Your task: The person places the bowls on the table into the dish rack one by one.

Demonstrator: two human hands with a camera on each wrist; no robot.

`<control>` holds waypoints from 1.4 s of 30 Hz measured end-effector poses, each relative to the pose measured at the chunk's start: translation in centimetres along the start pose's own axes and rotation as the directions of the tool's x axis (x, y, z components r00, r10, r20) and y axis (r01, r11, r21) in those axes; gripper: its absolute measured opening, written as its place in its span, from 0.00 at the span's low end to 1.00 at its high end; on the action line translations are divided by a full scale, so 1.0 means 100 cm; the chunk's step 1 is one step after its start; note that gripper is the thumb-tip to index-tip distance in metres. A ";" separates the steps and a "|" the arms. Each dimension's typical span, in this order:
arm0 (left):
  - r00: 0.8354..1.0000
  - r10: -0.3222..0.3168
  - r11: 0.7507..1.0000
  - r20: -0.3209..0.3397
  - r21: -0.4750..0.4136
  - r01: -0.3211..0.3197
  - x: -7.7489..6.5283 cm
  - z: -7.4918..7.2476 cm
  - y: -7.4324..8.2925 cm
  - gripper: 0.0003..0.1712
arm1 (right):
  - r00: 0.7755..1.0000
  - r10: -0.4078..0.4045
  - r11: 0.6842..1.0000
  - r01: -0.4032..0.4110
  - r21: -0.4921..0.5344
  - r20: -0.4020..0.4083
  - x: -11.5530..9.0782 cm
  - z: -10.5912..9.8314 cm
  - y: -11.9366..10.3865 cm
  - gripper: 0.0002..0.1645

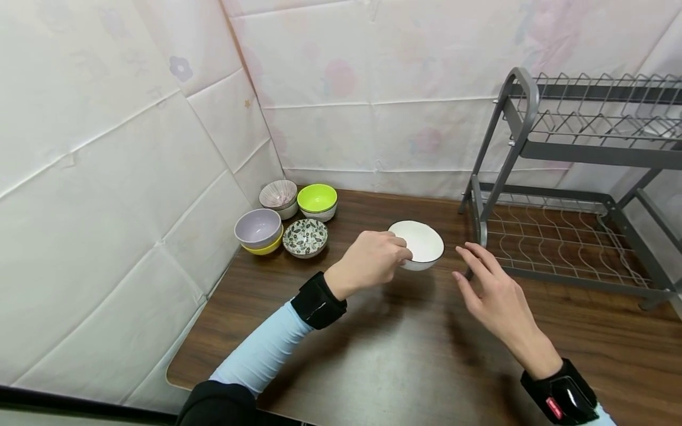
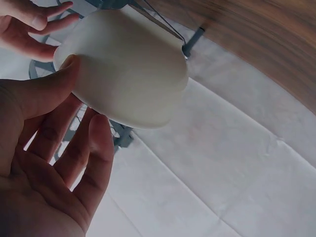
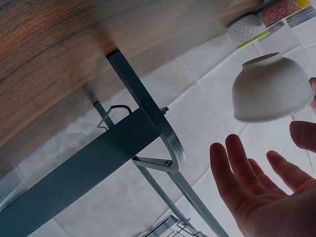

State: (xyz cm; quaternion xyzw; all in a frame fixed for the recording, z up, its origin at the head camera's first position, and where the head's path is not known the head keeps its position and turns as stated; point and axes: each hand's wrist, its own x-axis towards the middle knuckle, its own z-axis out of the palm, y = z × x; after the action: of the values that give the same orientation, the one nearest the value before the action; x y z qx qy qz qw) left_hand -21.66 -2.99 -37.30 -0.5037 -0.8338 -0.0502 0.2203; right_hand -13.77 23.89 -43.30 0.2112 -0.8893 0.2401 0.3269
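A white bowl (image 1: 423, 241) with a thin dark rim hangs above the table, pinched at its left edge by my left hand (image 1: 373, 260). In the left wrist view the thumb lies on the outside of the bowl (image 2: 128, 69) and the other fingers reach over its rim. My right hand (image 1: 495, 302) is to the right of the bowl, its fingers spread and holding nothing. The right wrist view shows the bowl (image 3: 271, 89) a short way off from the fingertips of this hand (image 3: 266, 192).
Toward the back left corner stand a lavender bowl (image 1: 258, 228) in a yellow one, a leaf-patterned bowl (image 1: 305, 238), a green bowl (image 1: 317, 198) on a white one, and striped bowls (image 1: 279, 194). A grey two-tier dish rack (image 1: 591, 155) stands at the right. White cloth (image 1: 319, 142) hangs behind.
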 end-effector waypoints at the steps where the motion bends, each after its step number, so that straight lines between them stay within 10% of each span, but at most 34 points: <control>1: 1.000 0.011 1.000 -0.001 0.003 -0.011 0.002 0.001 0.001 0.07 | 1.000 -0.004 1.000 0.004 0.001 0.005 0.000 0.000 0.000 0.34; 14: 0.993 0.107 0.994 -0.040 0.010 -0.107 0.014 0.008 0.016 0.13 | 0.998 -0.059 0.998 0.059 0.013 -0.003 -0.003 -0.003 -0.001 0.26; 42: 0.993 0.112 0.992 -0.030 -0.057 -0.113 0.014 0.015 0.018 0.15 | 0.996 -0.064 0.998 0.062 0.026 0.062 -0.008 0.006 -0.002 0.16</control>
State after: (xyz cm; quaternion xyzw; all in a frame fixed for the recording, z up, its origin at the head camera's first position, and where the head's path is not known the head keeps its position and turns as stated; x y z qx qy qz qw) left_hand -21.17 -0.50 -38.29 -0.5553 -0.7993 -0.0687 0.2190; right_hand -13.45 23.60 -44.16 0.2505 -0.8891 0.2337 0.3036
